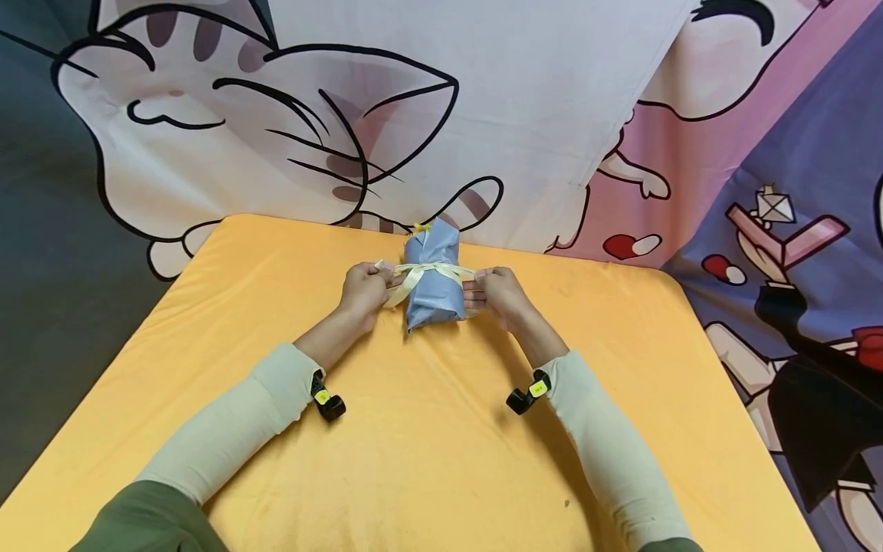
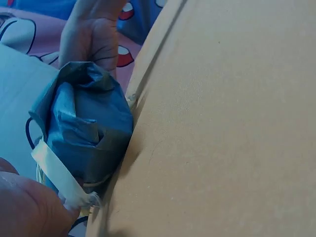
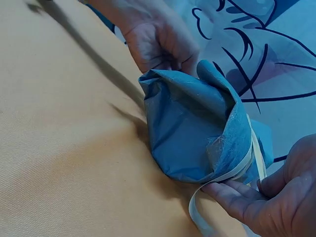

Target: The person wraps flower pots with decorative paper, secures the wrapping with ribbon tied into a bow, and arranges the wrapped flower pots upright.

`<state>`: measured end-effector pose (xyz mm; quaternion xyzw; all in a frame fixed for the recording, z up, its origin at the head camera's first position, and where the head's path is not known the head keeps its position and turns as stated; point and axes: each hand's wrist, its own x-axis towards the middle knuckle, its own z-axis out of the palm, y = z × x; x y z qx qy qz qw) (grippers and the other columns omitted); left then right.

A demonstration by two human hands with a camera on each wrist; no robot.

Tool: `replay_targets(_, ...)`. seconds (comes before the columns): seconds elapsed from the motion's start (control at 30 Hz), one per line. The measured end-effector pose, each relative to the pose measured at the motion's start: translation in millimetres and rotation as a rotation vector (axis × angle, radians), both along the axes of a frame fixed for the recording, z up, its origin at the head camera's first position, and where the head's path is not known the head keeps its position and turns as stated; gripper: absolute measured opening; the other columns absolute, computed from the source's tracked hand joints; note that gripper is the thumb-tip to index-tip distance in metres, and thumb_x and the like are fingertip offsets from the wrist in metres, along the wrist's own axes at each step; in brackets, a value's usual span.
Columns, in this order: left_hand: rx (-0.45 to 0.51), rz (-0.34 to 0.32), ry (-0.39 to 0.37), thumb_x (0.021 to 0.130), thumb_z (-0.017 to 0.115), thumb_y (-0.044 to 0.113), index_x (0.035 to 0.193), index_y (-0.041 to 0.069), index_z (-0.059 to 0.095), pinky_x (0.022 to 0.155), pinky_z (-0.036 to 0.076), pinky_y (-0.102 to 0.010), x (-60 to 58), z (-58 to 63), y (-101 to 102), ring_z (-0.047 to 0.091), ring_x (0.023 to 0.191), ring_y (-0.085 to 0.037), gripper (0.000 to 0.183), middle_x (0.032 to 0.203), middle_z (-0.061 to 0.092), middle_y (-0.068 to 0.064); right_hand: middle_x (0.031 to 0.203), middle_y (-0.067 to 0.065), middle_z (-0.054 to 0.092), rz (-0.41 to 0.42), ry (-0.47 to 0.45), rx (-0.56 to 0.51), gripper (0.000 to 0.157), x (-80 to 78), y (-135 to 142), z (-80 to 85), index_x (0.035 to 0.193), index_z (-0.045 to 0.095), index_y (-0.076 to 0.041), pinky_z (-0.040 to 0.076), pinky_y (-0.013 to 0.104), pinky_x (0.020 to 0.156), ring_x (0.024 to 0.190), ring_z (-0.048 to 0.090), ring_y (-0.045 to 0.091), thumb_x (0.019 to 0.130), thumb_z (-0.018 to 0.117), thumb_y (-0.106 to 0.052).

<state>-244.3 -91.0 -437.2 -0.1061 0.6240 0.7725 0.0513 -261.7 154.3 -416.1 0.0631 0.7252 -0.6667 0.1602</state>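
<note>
A bundle wrapped in blue paper [image 1: 436, 303] lies toward the far edge of the yellow-covered table, with a cream ribbon [image 1: 412, 282] tied round its middle. On its left side my left hand [image 1: 362, 293] pinches one part of the ribbon. My right hand [image 1: 505, 295] pinches the ribbon at the other side, some fingers against the paper. In the left wrist view the bundle's folded end [image 2: 91, 133] faces the camera. From the right wrist, a ribbon tail [image 3: 196, 212] hangs below the right fingers [image 3: 237, 197]. A small yellow bit [image 1: 419, 228] shows at the bundle's far end.
The yellow table cover [image 1: 414, 437] spreads out under both arms. Behind it hangs a white cloth [image 1: 552, 100] with a cartoon cat; pink and purple printed cloth [image 1: 773, 176] is at the right. Grey floor [image 1: 48, 268] shows at the left.
</note>
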Motion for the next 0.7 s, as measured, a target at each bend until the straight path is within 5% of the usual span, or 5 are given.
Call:
replay_targets(0.13,0.088,-0.024,-0.024,0.121,0.047,0.010,0.105,-0.002,0.052,0.094,0.062,-0.014,-0.5,-0.3,-1.1,0.061,0.151,-0.038,0.021,0.178,0.035,-0.031,0.112,0.017,0.068,-0.012,-0.026,-0.041,0.015,-1.5,2.6,-3.3,0.124,0.048,0.000,0.066,0.022,0.074,0.078,0.074,0.011,0.119,0.034,-0.004)
replay_targets(0.3,0.134,-0.026,-0.026,0.121,0.045,0.008,0.116,-0.007,0.052,0.123,0.052,-0.030,-0.4,0.1,-1.8,0.058,0.155,-0.038,0.018,0.180,0.030,-0.032,0.105,0.013,0.069,-0.006,-0.022,-0.048,0.015,-2.3,3.4,-4.2,0.116,0.050,-0.004,0.066,0.022,0.073,0.075,0.074,0.011,0.118,0.035,-0.003)
replay_targets(0.47,0.163,-0.019,-0.034,0.121,0.043,0.005,0.108,-0.007,0.053,0.129,0.047,-0.033,-1.1,-0.9,-2.5,0.054,0.158,-0.038,0.020,0.184,0.023,-0.029,0.104,0.012,0.069,-0.004,-0.027,-0.051,0.017,-1.6,2.7,-3.5,0.118,0.052,-0.001,0.067,0.023,0.074,0.076,0.075,0.012,0.119,0.035,-0.004)
replay_targets(0.7,0.174,-0.011,-0.052,0.121,0.046,0.007,0.103,-0.004,0.053,0.129,0.047,-0.032,-2.7,-2.4,-1.3,0.055,0.158,-0.036,0.023,0.185,0.018,-0.030,0.094,0.006,0.073,-0.010,-0.053,-0.053,0.041,-1.0,4.7,-3.6,0.152,0.050,0.015,0.069,0.026,0.076,0.076,0.077,0.012,0.119,0.036,-0.005)
